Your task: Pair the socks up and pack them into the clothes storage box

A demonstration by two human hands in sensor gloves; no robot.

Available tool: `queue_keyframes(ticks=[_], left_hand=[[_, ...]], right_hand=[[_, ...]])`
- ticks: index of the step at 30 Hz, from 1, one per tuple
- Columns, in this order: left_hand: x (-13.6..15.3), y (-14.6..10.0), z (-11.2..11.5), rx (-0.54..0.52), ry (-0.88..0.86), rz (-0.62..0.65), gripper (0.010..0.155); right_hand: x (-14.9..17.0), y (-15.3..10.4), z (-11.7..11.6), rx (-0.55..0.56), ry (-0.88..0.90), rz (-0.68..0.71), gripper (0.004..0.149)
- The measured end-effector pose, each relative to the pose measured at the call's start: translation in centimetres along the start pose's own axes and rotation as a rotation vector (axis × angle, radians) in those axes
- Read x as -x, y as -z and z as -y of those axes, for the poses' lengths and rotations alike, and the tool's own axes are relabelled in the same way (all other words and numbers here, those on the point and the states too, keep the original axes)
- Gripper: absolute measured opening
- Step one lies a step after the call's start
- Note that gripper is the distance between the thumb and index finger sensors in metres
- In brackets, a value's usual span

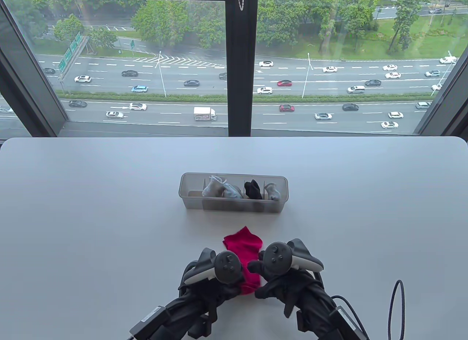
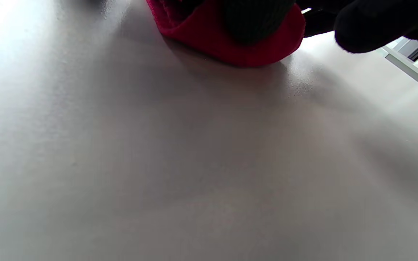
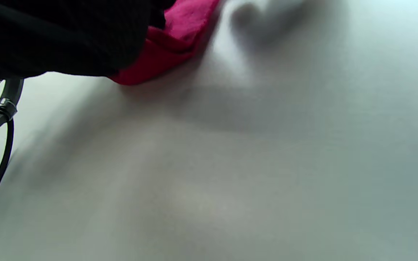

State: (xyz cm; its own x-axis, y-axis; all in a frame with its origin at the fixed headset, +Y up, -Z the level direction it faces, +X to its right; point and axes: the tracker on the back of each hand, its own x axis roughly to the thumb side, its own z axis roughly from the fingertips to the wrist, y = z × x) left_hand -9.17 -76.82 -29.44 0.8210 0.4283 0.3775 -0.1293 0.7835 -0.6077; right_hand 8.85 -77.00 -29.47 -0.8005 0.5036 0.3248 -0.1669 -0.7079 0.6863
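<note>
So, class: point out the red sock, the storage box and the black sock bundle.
red sock (image 1: 243,243), table view, far flat end.
storage box (image 1: 234,205), table view, near wall.
black sock bundle (image 1: 253,189), table view, its middle.

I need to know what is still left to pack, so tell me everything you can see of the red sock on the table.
The red sock is a bright crimson, soft knit ankle piece lying flat on the white table, on the near side of the clear storage box and apart from it. Whether it is one sock or a stacked pair cannot be told. Its far end is free; its near end is covered by both gloved hands, the left hand and the right hand, whose fingers rest on it.
</note>
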Motion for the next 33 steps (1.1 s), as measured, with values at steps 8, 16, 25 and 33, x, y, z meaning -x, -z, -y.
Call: queue_keyframes(ticks=[8, 16, 25, 33], left_hand=[[1.4, -0.4, -0.4, 0.016, -0.175, 0.018, 0.058], [1.2, -0.2, -0.2, -0.011, -0.116, -0.015, 0.041], [1.3, -0.4, -0.1, -0.001, -0.109, -0.02, 0.057], [1.2, -0.2, 0.1, 0.001, -0.096, -0.014, 0.044]], right_hand=[[1.0, 0.7, -0.7, 0.18, 0.301, -0.048, 0.037], [0.4, 0.8, -0.8, 0.193, 0.198, -0.047, 0.063], [0.1, 1.1, -1.6, 0.13, 0.173, -0.049, 0.04], [0.5, 1.0, -1.6, 0.127, 0.236, -0.028, 0.06]])
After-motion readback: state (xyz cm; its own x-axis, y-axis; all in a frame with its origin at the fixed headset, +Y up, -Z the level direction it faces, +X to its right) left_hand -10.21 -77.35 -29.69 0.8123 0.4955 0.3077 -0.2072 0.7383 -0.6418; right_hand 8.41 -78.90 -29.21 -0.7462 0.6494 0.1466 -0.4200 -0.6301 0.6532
